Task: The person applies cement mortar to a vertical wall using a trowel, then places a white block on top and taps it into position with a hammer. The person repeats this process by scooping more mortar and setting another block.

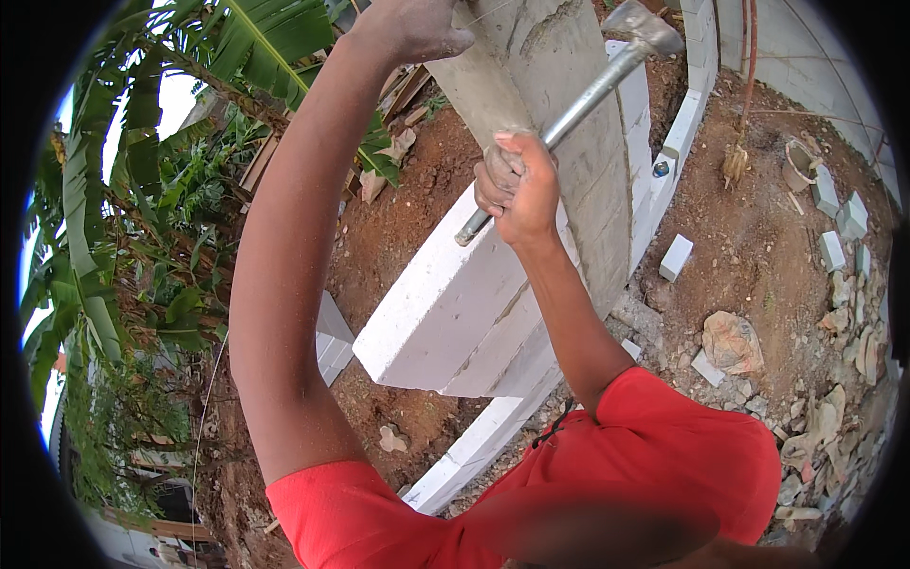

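Note:
A metal hammer (pixel 592 102) is gripped in my right hand (pixel 517 185), its head up at the far right and the handle's end by a white block (pixel 445 275). The hammer lies slantwise in front of a grey concrete column (pixel 578 57). At the top edge, my left hand (pixel 408 28) is beside the column's left side, with its thumb toward it. The frame's edge and the hand itself hide its other fingers. White blocks are joined against the column, forming a wall end with mortar lines.
A low line of white blocks (pixel 474 441) runs along the reddish soil. Loose white block pieces (pixel 676 258), a crumpled sack (pixel 732 343), rubble and a bucket (pixel 799 165) lie at right. Banana leaves (pixel 85 190) and plants crowd the left.

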Demonstrator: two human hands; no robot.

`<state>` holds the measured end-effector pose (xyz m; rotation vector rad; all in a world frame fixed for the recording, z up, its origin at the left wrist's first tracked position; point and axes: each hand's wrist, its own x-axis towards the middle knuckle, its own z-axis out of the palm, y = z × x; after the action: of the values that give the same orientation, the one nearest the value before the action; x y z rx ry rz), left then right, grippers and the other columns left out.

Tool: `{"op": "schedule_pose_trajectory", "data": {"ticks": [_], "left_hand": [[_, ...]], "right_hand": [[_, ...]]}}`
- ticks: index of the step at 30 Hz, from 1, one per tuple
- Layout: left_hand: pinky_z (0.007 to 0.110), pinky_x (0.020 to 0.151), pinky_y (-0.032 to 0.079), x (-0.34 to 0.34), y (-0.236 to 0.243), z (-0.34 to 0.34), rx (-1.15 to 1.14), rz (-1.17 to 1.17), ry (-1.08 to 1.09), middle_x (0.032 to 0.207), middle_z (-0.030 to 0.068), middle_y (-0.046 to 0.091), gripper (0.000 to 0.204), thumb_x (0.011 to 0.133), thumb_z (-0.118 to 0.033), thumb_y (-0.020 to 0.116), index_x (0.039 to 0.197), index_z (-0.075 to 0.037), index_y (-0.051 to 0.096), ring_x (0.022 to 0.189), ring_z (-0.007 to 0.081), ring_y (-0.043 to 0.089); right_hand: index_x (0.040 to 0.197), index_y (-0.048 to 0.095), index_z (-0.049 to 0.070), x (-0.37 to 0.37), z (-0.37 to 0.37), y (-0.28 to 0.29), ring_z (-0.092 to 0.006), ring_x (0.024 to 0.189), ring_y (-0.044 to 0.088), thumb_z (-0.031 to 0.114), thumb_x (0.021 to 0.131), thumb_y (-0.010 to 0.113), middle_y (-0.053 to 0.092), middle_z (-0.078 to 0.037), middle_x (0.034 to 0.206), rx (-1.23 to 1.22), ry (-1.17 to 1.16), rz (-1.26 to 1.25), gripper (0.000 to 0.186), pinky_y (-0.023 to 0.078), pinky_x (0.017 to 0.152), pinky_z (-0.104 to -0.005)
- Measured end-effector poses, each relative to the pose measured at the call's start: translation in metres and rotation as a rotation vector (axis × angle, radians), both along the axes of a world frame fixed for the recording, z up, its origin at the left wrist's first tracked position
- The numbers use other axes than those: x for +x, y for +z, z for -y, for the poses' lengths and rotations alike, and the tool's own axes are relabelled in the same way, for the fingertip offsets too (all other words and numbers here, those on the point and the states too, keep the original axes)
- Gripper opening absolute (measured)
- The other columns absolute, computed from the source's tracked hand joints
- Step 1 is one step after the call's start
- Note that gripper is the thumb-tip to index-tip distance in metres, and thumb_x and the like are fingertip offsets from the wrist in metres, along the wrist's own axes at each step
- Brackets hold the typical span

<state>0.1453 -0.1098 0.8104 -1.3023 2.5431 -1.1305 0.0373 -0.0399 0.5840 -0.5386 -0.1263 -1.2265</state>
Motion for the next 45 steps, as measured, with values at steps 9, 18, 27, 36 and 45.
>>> {"op": "schedule_pose_trajectory", "data": {"ticks": [9,18,27,36,45], "left_hand": [[0.05,0.13,0.023,-0.008,-0.001,0.008,0.003,-0.07,-0.025,0.148,0.0263,0.055,0.073,0.068,-0.024,0.073,0.134,0.004,0.061,0.153,0.0409,0.033],[0.055,0.129,0.018,-0.023,-0.034,-0.019,-0.133,-0.04,0.023,0.158,0.0241,0.046,0.074,0.073,-0.047,0.08,0.131,-0.004,0.064,0.155,0.0419,0.027],[0.057,0.128,0.021,-0.033,-0.097,-0.02,-0.036,-0.187,-0.036,0.159,0.023,0.044,0.068,0.082,-0.04,0.076,0.136,-0.002,0.06,0.152,0.0399,0.034],[0.043,0.116,0.046,-0.087,-0.213,-0.01,-0.151,-1.091,-0.314,0.126,0.0104,0.075,0.019,0.089,-0.017,0.072,0.105,-0.005,0.074,0.127,0.0298,0.066],[0.046,0.116,0.04,-0.112,-0.247,0.094,-0.74,-0.873,-0.357,0.126,0.0088,0.075,0.024,0.082,-0.014,0.077,0.106,-0.01,0.078,0.127,0.0308,0.064]], "right_hand": [[0.061,0.032,0.02,0.022,0.034,-0.028,-0.0103,0.036,0.024,0.018,0.093,0.058,0.028,0.005,0.047,0.191,0.277,-0.159,0.041,0.024,0.038,-0.0295],[0.084,0.053,0.011,-0.106,0.005,-0.234,-0.0121,0.042,0.034,0.024,0.089,0.069,0.039,0.002,0.057,0.404,-0.236,-0.727,0.02,0.033,0.045,-0.0324],[0.103,0.073,-0.011,-0.358,-0.197,-0.505,-0.0466,0.098,0.073,0.045,0.082,0.068,0.072,-0.035,0.096,0.613,-0.353,-2.203,0.06,0.056,0.085,-0.0533],[0.117,0.069,-0.008,-0.443,-0.279,-0.611,-0.0488,0.108,0.069,0.051,0.079,0.07,0.071,-0.034,0.109,0.864,0.1,-2.111,0.07,0.054,0.092,-0.0518],[0.127,0.066,-0.004,-0.575,-0.188,-0.628,-0.0486,0.115,0.067,0.052,0.083,0.069,0.071,-0.033,0.117,0.12,0.37,-2.111,0.072,0.053,0.097,-0.0494]]}}
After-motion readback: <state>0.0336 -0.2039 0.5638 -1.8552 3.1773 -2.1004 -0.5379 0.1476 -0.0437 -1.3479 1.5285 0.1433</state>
